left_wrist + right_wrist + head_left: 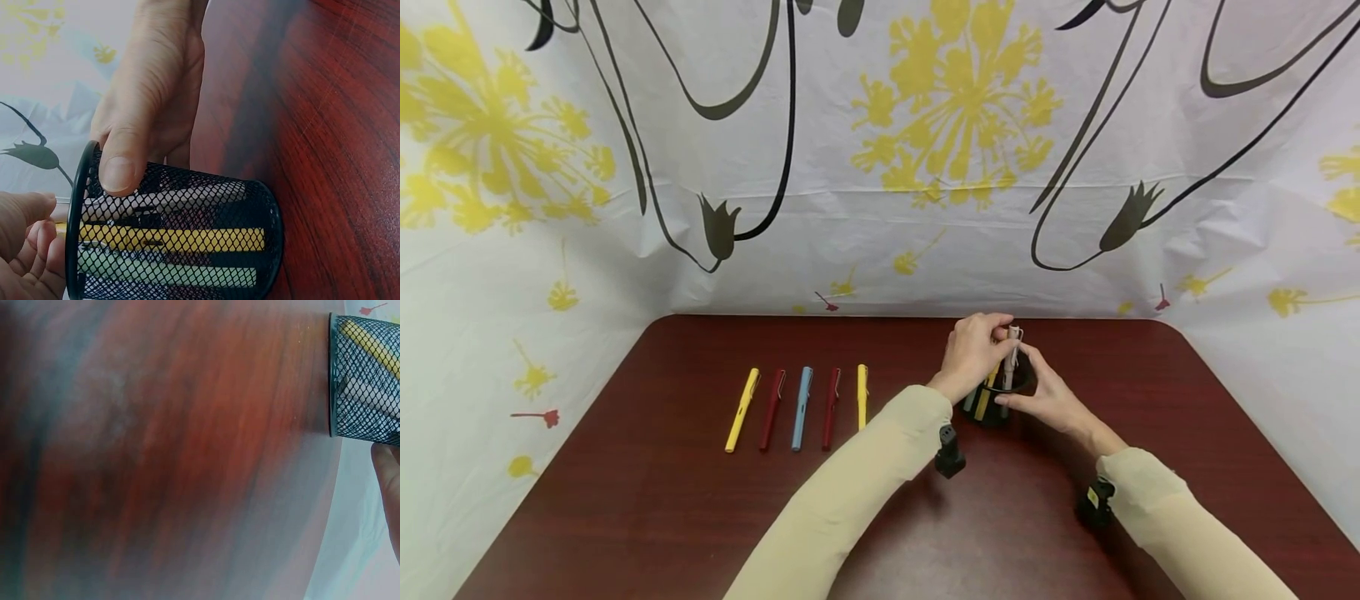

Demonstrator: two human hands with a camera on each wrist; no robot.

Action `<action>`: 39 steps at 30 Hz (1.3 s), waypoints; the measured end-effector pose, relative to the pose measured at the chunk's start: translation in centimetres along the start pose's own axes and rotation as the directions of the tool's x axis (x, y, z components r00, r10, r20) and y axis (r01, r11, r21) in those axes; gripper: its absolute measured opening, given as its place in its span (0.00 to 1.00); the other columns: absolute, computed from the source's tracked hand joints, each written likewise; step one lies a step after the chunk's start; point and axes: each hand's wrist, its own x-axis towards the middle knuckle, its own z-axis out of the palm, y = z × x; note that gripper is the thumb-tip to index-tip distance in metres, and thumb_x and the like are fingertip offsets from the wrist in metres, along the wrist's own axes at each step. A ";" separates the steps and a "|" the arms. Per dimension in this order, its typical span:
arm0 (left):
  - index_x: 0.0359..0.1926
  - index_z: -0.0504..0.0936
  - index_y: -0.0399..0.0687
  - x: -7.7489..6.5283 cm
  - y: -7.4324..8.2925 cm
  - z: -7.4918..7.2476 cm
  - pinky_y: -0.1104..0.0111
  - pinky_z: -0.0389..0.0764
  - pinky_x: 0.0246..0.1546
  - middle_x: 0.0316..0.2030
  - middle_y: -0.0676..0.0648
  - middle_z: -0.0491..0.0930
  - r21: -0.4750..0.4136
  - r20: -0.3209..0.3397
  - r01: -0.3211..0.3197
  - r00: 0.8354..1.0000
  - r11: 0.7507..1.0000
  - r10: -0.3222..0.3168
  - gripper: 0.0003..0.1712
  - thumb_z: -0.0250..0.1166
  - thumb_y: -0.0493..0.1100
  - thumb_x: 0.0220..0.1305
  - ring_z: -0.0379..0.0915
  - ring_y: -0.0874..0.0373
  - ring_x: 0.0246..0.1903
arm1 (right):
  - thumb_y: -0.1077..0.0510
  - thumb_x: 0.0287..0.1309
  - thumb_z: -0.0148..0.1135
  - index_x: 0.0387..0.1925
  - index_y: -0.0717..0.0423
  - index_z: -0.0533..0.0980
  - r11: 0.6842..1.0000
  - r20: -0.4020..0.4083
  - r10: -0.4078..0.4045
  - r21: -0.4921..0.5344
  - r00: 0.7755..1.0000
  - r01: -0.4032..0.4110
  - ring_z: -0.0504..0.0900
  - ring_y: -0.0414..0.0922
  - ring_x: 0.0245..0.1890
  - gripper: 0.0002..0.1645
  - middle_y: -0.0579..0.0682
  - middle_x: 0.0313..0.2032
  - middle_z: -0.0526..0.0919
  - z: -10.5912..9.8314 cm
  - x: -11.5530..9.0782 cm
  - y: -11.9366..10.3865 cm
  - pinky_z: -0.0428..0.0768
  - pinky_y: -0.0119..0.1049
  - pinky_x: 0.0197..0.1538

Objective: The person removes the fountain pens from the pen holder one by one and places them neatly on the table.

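Observation:
A black mesh pen holder (247, 219) stands on the table, with a light grey pen (1008, 375), a yellow pen (206, 239) and a pale green pen (187, 272) showing inside it. My right hand (1056, 404) holds the holder from the right, its thumb (119, 175) on the mesh near the rim. Over the holder's mouth is my left hand (970, 357), thumb and fingertips pinching the upper end of the light grey pen. In the right wrist view, part of the holder (369, 428) shows at the right edge.
Left of the holder lie a yellow pen (742, 410), a dark red pen (772, 410), a blue pen (802, 408), another red pen (831, 408) and another yellow pen (862, 396) in a row. A patterned cloth (850, 275) hangs behind the brown table (625, 500).

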 end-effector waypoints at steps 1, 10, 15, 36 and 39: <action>0.56 0.79 0.56 0.0 0.0 0.0 0.83 0.67 0.25 0.32 0.57 0.79 0.004 0.000 -0.002 1.000 1.000 0.002 0.20 0.64 0.48 0.62 0.72 0.68 0.29 | 0.61 0.51 0.69 0.70 0.59 0.47 1.000 0.000 0.001 0.001 1.000 -0.001 0.45 0.62 0.70 0.53 0.63 0.70 0.49 0.0 0.0 0.0 0.53 0.66 0.62; 0.55 0.80 0.57 -0.1 0.1 0.3 0.81 0.63 0.19 0.28 0.58 0.76 0.038 -0.006 -0.026 1.000 0.999 0.026 0.19 0.65 0.48 0.61 0.66 0.69 0.22 | 0.62 0.50 0.70 0.70 0.58 0.49 1.000 0.000 -0.014 0.010 1.000 0.014 0.44 0.61 0.70 0.52 0.62 0.70 0.49 0.0 0.0 0.1 0.51 0.67 0.62; 0.55 0.80 0.57 -0.1 0.0 0.5 0.81 0.62 0.17 0.28 0.58 0.75 0.061 -0.007 -0.048 0.999 0.997 0.049 0.20 0.64 0.49 0.62 0.65 0.69 0.20 | 0.63 0.49 0.70 0.69 0.58 0.51 1.000 -0.009 -0.029 0.008 1.000 0.029 0.46 0.60 0.70 0.51 0.61 0.69 0.52 0.0 0.1 0.2 0.51 0.66 0.63; 0.54 0.79 0.61 -0.4 0.0 1.2 0.81 0.63 0.17 0.29 0.60 0.73 0.138 -0.012 -0.062 0.998 0.988 0.064 0.18 0.63 0.51 0.63 0.66 0.69 0.23 | 0.64 0.48 0.71 0.68 0.57 0.54 0.998 -0.032 -0.065 -0.014 0.997 0.065 0.57 0.48 0.64 0.50 0.57 0.65 0.60 0.1 0.1 0.1 0.58 0.57 0.62; 0.54 0.80 0.61 -0.7 0.0 1.3 0.83 0.66 0.22 0.34 0.59 0.76 0.124 -0.015 -0.071 0.997 0.990 0.073 0.17 0.62 0.50 0.64 0.70 0.69 0.29 | 0.63 0.49 0.70 0.69 0.58 0.51 0.999 -0.018 -0.053 -0.007 0.998 0.053 0.54 0.56 0.66 0.51 0.59 0.66 0.58 0.0 0.0 0.2 0.56 0.60 0.62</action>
